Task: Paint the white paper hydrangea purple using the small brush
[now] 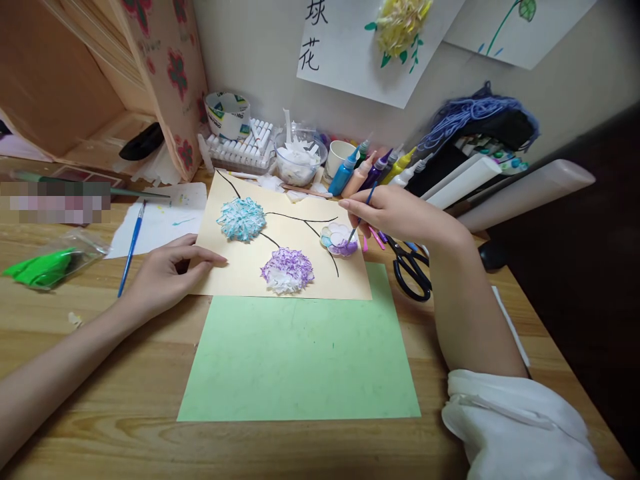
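My right hand (377, 207) grips a thin paintbrush (371, 194) with its tip down in a small flower-shaped palette (334, 233). Purple paint shows in the palette's near wells, pale blue at its left. The palette sits on the right part of a cream sheet (235, 273) with black drawn stems. Also on that sheet are a blue-and-white paper flower (243, 219) and a purple-and-white paper flower (287, 269), whose near part is white. My left hand (170, 270) rests at the sheet's left edge, fingers stretched out, holding nothing.
A green sheet (300, 360) lies partly under the cream one. Black-handled scissors (413, 273) are right of it, paint bottles (345, 172) and a bowl of paper scraps (300, 163) behind. Left are another brush (131, 247), stained paper (185, 217) and a bagged green lump (43, 268).
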Demonstrator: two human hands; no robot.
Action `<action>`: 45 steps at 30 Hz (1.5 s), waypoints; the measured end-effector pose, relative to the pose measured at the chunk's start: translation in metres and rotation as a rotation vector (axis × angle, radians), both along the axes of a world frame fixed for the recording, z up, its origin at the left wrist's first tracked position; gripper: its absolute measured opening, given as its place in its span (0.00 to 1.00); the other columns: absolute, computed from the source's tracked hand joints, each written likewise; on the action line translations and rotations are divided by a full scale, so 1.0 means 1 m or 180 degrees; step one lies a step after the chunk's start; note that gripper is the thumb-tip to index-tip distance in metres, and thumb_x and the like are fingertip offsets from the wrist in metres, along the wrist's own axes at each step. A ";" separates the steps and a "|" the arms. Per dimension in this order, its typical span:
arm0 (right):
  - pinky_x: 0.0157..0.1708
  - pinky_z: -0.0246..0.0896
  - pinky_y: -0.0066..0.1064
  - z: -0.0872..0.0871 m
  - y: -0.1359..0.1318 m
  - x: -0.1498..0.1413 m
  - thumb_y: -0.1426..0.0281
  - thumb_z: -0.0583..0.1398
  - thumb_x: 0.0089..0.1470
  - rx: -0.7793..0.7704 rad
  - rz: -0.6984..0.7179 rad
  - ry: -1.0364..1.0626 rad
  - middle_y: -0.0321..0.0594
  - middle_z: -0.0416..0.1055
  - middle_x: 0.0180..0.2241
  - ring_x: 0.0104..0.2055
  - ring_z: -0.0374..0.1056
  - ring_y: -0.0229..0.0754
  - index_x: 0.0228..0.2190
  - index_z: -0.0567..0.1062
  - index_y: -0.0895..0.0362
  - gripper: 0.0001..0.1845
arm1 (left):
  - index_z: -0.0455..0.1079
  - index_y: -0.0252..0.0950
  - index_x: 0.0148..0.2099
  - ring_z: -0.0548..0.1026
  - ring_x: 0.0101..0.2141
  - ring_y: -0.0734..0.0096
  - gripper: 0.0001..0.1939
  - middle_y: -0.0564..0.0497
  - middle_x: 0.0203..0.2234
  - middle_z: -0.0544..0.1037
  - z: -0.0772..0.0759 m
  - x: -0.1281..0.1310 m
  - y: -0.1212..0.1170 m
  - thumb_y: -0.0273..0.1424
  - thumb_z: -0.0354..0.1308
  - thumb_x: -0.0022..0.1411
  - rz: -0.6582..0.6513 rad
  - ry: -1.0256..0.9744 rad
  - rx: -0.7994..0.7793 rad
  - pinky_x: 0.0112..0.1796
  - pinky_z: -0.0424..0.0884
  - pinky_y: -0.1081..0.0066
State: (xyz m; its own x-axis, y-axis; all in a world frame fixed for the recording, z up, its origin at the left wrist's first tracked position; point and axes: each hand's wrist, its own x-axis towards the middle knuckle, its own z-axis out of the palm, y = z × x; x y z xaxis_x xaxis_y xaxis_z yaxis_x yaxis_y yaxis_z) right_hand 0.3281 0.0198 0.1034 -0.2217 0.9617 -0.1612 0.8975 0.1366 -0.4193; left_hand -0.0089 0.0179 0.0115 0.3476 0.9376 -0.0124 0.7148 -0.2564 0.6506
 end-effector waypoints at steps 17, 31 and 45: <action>0.24 0.53 0.31 0.000 -0.002 -0.001 0.50 0.50 0.61 0.0170 0.0054 0.0082 0.34 0.70 0.15 0.17 0.61 0.33 0.19 0.70 0.56 0.28 | 0.79 0.36 0.39 0.61 0.26 0.74 0.13 0.54 0.29 0.67 -0.001 -0.001 0.000 0.32 0.53 0.60 0.0001 -0.0101 -0.0001 0.28 0.58 0.72; 0.23 0.54 0.28 0.010 -0.017 -0.013 0.53 0.50 0.62 0.0490 0.0367 0.1007 0.33 0.66 0.15 0.17 0.59 0.31 0.19 0.69 0.56 0.27 | 0.79 0.36 0.40 0.65 0.28 0.71 0.14 0.53 0.29 0.67 -0.001 -0.001 0.000 0.32 0.53 0.61 -0.0019 -0.0084 -0.0038 0.31 0.61 0.71; 0.27 0.55 0.24 -0.005 -0.026 -0.044 0.58 0.49 0.65 0.0095 0.1286 0.1363 0.33 0.66 0.18 0.22 0.61 0.30 0.22 0.68 0.59 0.25 | 0.80 0.38 0.37 0.66 0.27 0.72 0.14 0.53 0.27 0.66 -0.002 0.000 0.001 0.34 0.53 0.59 0.0029 -0.0093 0.0038 0.30 0.61 0.72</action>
State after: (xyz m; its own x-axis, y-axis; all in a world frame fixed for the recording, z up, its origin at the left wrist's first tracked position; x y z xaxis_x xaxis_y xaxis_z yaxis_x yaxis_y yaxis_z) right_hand 0.2841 -0.0059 0.0980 -0.6109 0.7902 0.0494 0.5234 0.4499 -0.7237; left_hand -0.0087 0.0191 0.0096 0.3390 0.9407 0.0087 0.6980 -0.2577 0.6682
